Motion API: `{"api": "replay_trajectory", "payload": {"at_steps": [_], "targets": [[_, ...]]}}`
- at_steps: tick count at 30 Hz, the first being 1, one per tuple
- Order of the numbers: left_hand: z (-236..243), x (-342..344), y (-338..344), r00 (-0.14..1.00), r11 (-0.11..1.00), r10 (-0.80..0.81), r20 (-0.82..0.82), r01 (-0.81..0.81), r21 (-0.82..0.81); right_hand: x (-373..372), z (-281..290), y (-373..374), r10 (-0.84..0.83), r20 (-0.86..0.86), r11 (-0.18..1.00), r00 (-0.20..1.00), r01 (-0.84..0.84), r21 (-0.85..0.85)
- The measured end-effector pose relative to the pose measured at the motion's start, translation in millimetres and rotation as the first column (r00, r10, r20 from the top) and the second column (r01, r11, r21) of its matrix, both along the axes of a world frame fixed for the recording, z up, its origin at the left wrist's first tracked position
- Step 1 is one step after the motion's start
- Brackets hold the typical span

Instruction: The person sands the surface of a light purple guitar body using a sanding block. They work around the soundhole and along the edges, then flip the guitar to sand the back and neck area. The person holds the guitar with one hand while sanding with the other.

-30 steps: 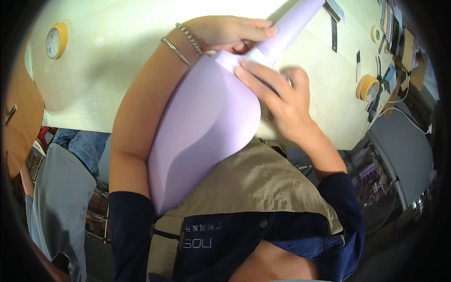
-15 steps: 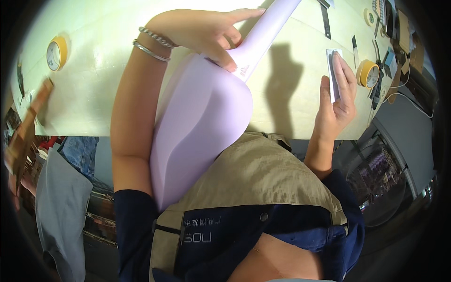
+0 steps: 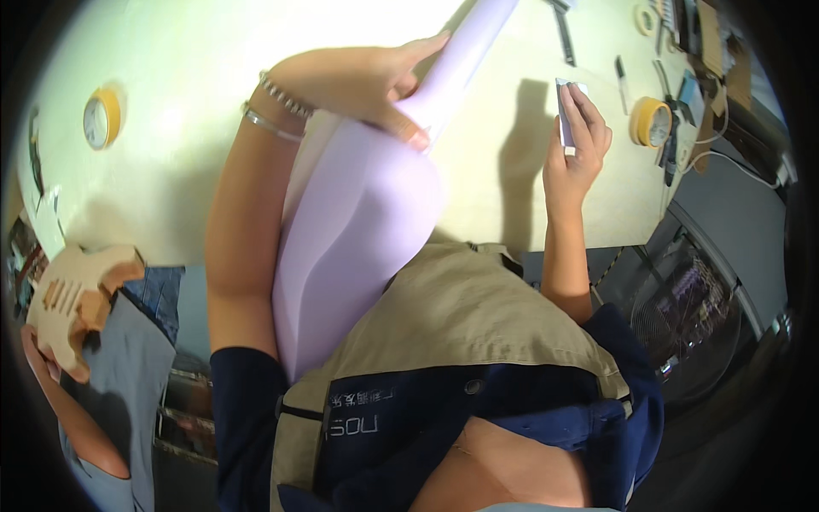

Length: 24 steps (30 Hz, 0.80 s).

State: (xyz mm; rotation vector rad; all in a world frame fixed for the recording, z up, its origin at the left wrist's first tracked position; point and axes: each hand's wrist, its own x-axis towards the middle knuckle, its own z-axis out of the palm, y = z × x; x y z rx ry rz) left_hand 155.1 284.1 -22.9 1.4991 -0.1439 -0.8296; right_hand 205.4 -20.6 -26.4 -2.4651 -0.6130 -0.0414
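A glossy lilac guitar (image 3: 341,230) leans across my front under my left forearm, its neck pointing to the far right. My left hand (image 3: 371,90) grips it where the neck meets the body, thumb pressed on the lilac surface and forefinger stretched along the neck's side. To the right of the guitar, my right hand (image 3: 582,145) is raised over the table, closed on a thin, flat white-and-grey block (image 3: 564,119). The block is apart from the guitar. The fingers of my left hand behind the neck are partly hidden.
On the pale table (image 3: 196,196) lie a yellow tape roll (image 3: 104,118) at left and another tape roll (image 3: 653,122) at right, near a dark ruler-like strip (image 3: 564,36) and several tools. At lower left, a co-worker's hand (image 3: 43,354) holds an unpainted wooden guitar body (image 3: 77,299).
My right hand has moved left with the flat block, nearer the guitar. The guitar has shifted slightly left. The co-worker's wooden body has swung lower and turned its broad face into view.
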Motion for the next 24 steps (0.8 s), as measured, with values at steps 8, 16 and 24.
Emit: {"api": "replay_trajectory", "payload": {"at_steps": [8,16,24], "targets": [[8.6,10.7,-8.2,1.000,0.994,-0.016,-0.012,0.017,0.106,103.2,-44.0,-4.9,0.005,0.263,0.987,0.965,0.037,-0.156],[4.7,9.9,-0.8,0.999,0.999,-0.036,0.024,0.036,-0.011,162.9,-46.2,50.3,0.135,0.367,0.983,0.920,-0.077,-0.168],[3.7,4.2,-6.9,0.999,0.995,0.027,0.038,-0.030,0.091,-1.0,31.6,47.2,0.171,-0.295,0.944,0.940,-0.071,0.323]]}}
